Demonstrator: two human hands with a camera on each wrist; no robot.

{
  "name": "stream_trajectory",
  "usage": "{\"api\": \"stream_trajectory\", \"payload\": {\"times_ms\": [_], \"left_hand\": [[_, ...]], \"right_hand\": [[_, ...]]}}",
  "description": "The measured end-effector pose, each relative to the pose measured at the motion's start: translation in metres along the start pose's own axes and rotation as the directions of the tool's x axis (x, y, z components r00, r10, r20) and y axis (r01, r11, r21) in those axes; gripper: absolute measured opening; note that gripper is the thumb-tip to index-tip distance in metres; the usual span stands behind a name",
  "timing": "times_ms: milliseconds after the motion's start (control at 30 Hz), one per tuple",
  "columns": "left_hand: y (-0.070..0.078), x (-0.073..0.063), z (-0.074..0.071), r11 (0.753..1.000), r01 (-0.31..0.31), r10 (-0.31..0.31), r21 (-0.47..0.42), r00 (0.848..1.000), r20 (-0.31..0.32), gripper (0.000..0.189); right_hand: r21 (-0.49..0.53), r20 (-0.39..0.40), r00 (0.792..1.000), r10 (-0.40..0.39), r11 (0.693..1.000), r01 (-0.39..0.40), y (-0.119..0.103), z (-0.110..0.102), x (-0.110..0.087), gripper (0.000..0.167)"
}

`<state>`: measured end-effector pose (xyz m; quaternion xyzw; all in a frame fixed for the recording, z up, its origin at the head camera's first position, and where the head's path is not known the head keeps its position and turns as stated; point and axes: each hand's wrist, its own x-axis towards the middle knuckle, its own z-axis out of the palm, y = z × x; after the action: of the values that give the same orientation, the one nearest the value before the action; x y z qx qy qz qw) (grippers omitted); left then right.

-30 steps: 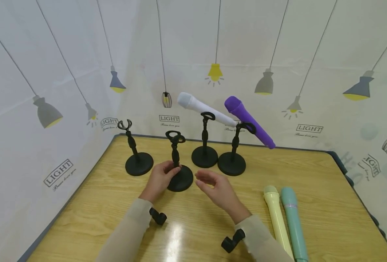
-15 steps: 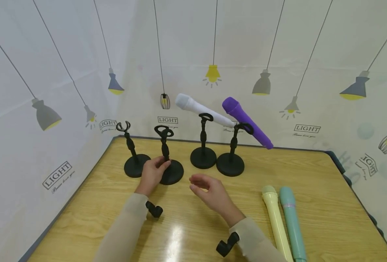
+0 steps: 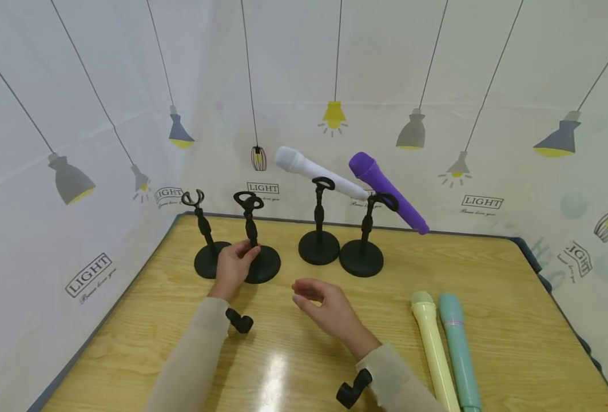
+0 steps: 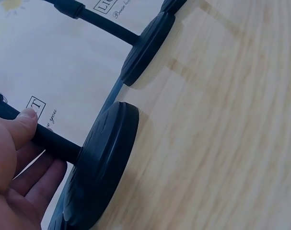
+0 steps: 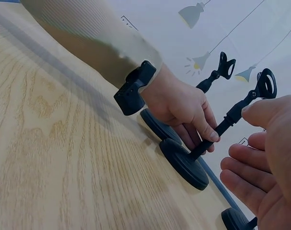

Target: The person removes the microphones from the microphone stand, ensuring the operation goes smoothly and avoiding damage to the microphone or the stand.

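In the head view, the left hand [image 3: 234,268] is pinching a black microphone stand [image 3: 265,265] low on its pole, just above the round base, probably because the slim pole suits thumb and fingers and a low hold should limit tipping. This stand is standing upright on the tabletop [image 3: 520,320], close beside the leftmost stand [image 3: 205,229]. The right hand [image 3: 329,309] is hovering nearby, its grip loosely open and holding nothing, perhaps for balance or readiness. Farther right, the white microphone [image 3: 321,171] and the purple microphone [image 3: 388,191] are leaning across two other stands, seemingly supported by their clips. The yellow microphone [image 3: 432,343] and the teal microphone [image 3: 459,349] are lying side by side, near the right forearm and presumably within reach.

In the left wrist view, the thumb is pressing one side of the pole while the fingers are curling behind it, leaving the heavy-looking base free.

In the right wrist view, the two-pronged clip is pointing upward, unfilled; whether the neighbouring bases are touching, I cannot tell.
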<state>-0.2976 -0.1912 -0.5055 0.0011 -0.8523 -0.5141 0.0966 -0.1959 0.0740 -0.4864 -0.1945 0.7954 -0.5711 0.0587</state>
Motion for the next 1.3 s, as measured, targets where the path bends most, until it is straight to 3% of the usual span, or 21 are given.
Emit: {"api": "stream_trajectory", "payload": {"times_ms": [333,600,933,1000,1100,1300], "left_hand": [[0.0,0.001,0.001,0.999,0.027,-0.028,0.035,1.0,0.008,0.042],[-0.003,-0.011,-0.007,0.999,0.019,-0.02,0.04,1.0,0.024,0.041],[0.002,-0.035,-0.002,0.999,0.033,-0.032,0.013,0.997,-0.068,0.027],[0.005,-0.038,0.0,1.0,0.025,-0.026,-0.015,0.999,-0.034,0.023],[0.012,-0.04,0.005,0.999,0.005,-0.003,-0.036,0.997,0.075,0.024],[0.029,-0.036,0.021,0.998,-0.044,0.055,-0.052,0.967,0.247,0.032]], "right_hand": [[0.002,0.003,1.0,0.017,1.0,-0.017,0.001,-0.001,-0.005,0.038],[-0.039,-0.055,0.998,0.019,0.999,-0.021,0.004,-0.009,-0.009,0.038],[-0.049,-0.128,0.991,0.03,0.998,-0.037,0.008,-0.029,-0.015,0.037],[-0.048,-0.144,0.989,0.03,0.998,-0.038,0.008,-0.033,-0.017,0.035],[-0.043,-0.173,0.984,0.029,0.998,-0.037,0.008,-0.041,-0.019,0.033],[-0.064,-0.185,0.983,0.011,0.998,-0.024,0.008,-0.056,-0.023,0.033]]}}
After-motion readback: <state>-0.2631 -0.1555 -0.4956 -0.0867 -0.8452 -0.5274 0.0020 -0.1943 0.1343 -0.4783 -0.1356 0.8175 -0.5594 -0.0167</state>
